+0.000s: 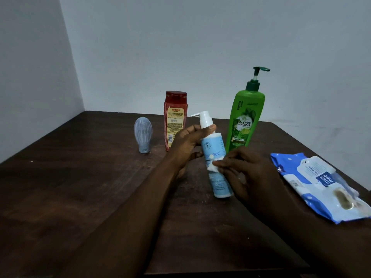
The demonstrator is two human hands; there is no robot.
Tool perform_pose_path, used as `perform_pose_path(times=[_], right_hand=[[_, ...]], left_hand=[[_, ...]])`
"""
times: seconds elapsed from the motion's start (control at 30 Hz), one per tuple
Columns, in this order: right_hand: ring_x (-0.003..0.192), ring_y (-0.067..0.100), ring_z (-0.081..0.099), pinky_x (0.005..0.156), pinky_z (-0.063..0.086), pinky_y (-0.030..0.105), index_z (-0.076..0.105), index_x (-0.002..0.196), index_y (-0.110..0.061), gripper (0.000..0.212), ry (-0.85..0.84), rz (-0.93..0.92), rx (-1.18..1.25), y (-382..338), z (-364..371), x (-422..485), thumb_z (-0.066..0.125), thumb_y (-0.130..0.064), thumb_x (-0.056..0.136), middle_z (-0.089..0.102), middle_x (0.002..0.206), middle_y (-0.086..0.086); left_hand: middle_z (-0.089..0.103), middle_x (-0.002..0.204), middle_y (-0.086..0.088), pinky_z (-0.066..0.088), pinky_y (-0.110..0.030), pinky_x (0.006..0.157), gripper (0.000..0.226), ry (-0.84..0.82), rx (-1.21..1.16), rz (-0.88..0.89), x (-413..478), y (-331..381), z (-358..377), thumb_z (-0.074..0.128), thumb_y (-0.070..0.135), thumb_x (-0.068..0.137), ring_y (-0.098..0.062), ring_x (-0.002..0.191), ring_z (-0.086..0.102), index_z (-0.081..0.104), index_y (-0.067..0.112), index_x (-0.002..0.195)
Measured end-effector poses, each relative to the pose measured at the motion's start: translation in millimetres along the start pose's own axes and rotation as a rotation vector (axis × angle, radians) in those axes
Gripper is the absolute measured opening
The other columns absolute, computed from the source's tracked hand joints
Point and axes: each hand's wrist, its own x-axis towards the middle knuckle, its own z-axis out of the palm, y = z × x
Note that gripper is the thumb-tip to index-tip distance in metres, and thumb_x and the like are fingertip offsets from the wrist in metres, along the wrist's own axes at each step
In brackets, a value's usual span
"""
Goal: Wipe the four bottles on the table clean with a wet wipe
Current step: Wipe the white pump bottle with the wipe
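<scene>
Forearms reach in over table. L to R: small grey bottle stands cap-down; red bottle upright behind L hand, which grips neck of tilted white-blue pump bottle at centre. R hand pinches wadded wet wipe against its label. Green pump bottle upright behind; wipes pack lies far R.

left hand grips pump bottle | right hand holds wipe against it

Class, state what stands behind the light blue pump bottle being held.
The red bottle and green pump bottle stand behind the light blue pump bottle. The left hand covers the red bottle's lower right side.
</scene>
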Motion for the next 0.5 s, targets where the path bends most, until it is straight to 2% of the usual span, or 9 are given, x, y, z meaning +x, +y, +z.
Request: perform_pose_path(times=[0.17,0.33,0.5], right_hand=[[0.086,0.004,0.056,0.082,0.038,0.001,0.077,0.102,-0.007,0.017,0.129,0.002,0.044,-1,3,31,0.072,-0.009,0.085,0.065,0.094,0.005],[0.084,0.011,0.06,0.076,0.043,0.011,0.077,0.099,-0.006,0.015,0.18,0.001,0.064,-3,0,55,0.07,-0.012,0.087,0.065,0.092,0.007],[0.088,0.015,0.062,0.078,0.048,0.023,0.076,0.099,-0.009,0.017,0.146,-0.03,0.041,-2,-7,52,0.071,-0.021,0.088,0.065,0.095,0.003]], left_hand=[[0.075,0.098,-0.003,0.055,-0.039,0.086,0.032,-0.008,-0.039,0.018,-1,2,1,0.068,0.049,0.081,-0.019,0.091,0.068,0.072,0.022,0.096],[0.075,0.1,-0.005,0.055,-0.039,0.087,0.033,-0.033,-0.039,0.099,-3,3,4,0.065,0.045,0.086,-0.019,0.094,0.07,0.073,0.018,0.103],[0.074,0.107,-0.01,0.056,-0.041,0.09,0.037,-0.089,-0.041,0.157,-5,6,4,0.062,0.042,0.087,-0.026,0.102,0.07,0.072,0.015,0.109]])
